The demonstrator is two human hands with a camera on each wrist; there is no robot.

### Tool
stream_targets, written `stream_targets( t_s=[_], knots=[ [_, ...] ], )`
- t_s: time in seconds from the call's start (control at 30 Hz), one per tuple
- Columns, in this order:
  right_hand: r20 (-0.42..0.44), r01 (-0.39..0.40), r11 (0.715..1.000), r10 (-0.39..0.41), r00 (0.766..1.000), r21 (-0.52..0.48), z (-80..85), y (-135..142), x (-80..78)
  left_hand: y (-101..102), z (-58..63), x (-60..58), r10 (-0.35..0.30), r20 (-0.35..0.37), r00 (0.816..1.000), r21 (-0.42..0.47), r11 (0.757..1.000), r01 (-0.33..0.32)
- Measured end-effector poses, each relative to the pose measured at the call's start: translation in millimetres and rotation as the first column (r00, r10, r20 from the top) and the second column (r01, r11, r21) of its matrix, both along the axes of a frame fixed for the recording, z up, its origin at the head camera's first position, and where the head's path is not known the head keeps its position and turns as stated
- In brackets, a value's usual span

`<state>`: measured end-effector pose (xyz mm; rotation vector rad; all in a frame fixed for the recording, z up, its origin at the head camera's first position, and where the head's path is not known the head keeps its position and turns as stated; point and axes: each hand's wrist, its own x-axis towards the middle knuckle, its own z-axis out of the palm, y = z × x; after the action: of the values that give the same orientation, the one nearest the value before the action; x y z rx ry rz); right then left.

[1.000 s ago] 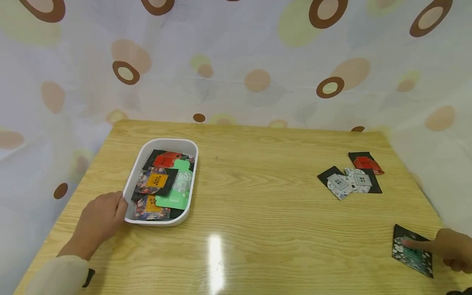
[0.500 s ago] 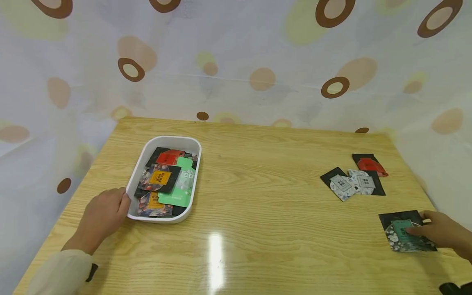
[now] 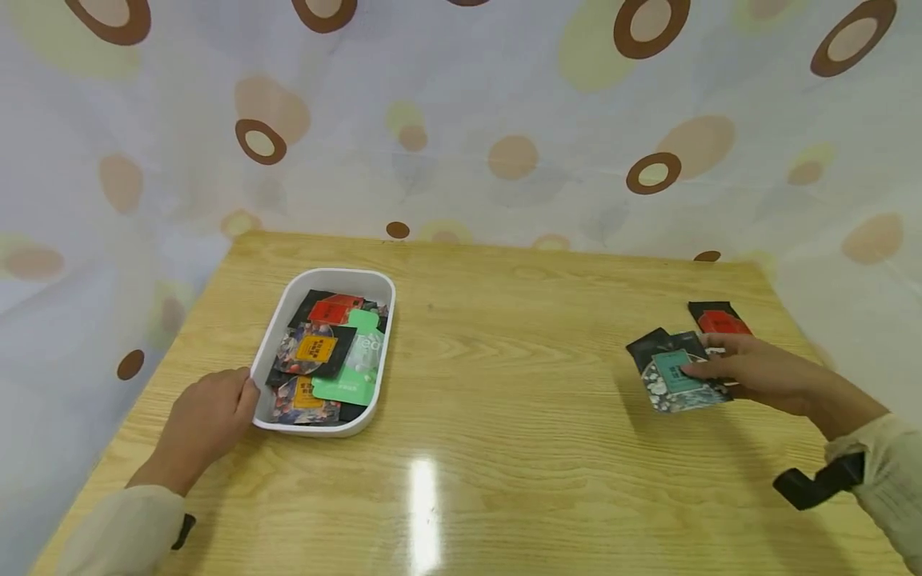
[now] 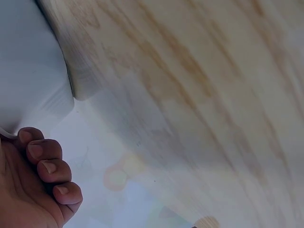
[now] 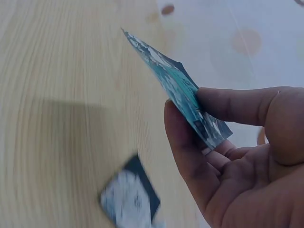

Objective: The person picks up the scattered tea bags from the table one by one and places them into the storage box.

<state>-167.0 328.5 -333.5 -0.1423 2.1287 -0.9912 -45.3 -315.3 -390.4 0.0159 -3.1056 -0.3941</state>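
Note:
My right hand (image 3: 763, 374) pinches a black tea sachet with a teal label (image 3: 675, 372) between thumb and fingers. In the right wrist view that sachet (image 5: 175, 88) is tilted and raised over the table, and a white-patterned sachet (image 5: 127, 197) lies below it. From the head view, the held sachet mostly covers the white-patterned ones; one dark corner shows behind it. A red-labelled sachet (image 3: 723, 320) lies just beyond the right hand. At the left, my left hand (image 3: 210, 420) grips the rim of a white plastic tray (image 3: 348, 430), fingers curled at its edge in the left wrist view.
Inside the tray are several sachets, including a green one marked Tea (image 3: 353, 384), an orange-labelled one (image 3: 315, 349) and a red-labelled one (image 3: 334, 309). The wooden table (image 3: 497, 448) meets a dotted cloth backdrop (image 3: 446, 112) at the back and sides.
The right hand has picked up the teal-labelled sachet from the right front of the table and carried it left and back, over the white-patterned sachets. The left hand stays on the tray.

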Motion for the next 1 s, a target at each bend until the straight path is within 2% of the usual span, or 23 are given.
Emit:
stream_targets(
  t_s=[0.17,0.33,0.5,0.6,0.67,0.77,0.83,0.9,1.0],
  knots=[
    [0.042,-0.05,0.993,0.055,0.998,-0.107,4.0,-73.2,-20.1,-2.2,1.9,1.8,-0.001,-0.003,1.0,-0.01,1.0,0.001],
    [0.061,-0.067,0.972,0.082,0.995,-0.225,3.9,-157.6,-38.3,-3.7,0.6,3.4,0.016,-0.02,1.0,-0.018,1.0,-0.016],
    [0.041,-0.1,0.943,0.119,0.992,-0.319,5.1,-238.6,-42.9,-1.0,-3.2,2.5,0.016,-0.026,1.0,-0.007,1.0,-0.016],
    [0.043,-0.086,0.922,0.11,0.993,-0.377,4.7,-284.2,-39.5,-0.8,-3.1,0.8,0.014,-0.038,0.999,-0.011,1.0,-0.015],
    [0.055,-0.048,0.919,0.076,0.996,-0.392,2.6,-310.2,-36.6,0.5,-2.2,-3.1,0.01,-0.036,0.999,-0.012,1.0,-0.01],
    [0.068,0.039,0.915,-0.013,0.998,-0.402,-4.5,-339.6,-33.0,4.0,-1.8,-9.2,-0.009,-0.033,0.999,-0.01,1.0,0.008],
    [0.081,0.085,0.898,-0.055,0.995,-0.431,-9.4,-351.3,-32.0,7.1,-2.2,-12.0,-0.025,-0.031,0.999,-0.006,1.0,0.025],
    [0.068,0.08,0.884,-0.055,0.996,-0.46,-12.6,-353.5,-32.1,10.6,-3.0,-14.1,-0.045,-0.04,0.998,-0.004,0.999,0.044],
    [0.037,0.037,0.861,-0.021,0.999,-0.508,-13.4,-339.2,-33.7,15.8,-3.4,-17.9,-0.066,-0.055,0.996,-0.003,0.998,0.066]
  ],
)
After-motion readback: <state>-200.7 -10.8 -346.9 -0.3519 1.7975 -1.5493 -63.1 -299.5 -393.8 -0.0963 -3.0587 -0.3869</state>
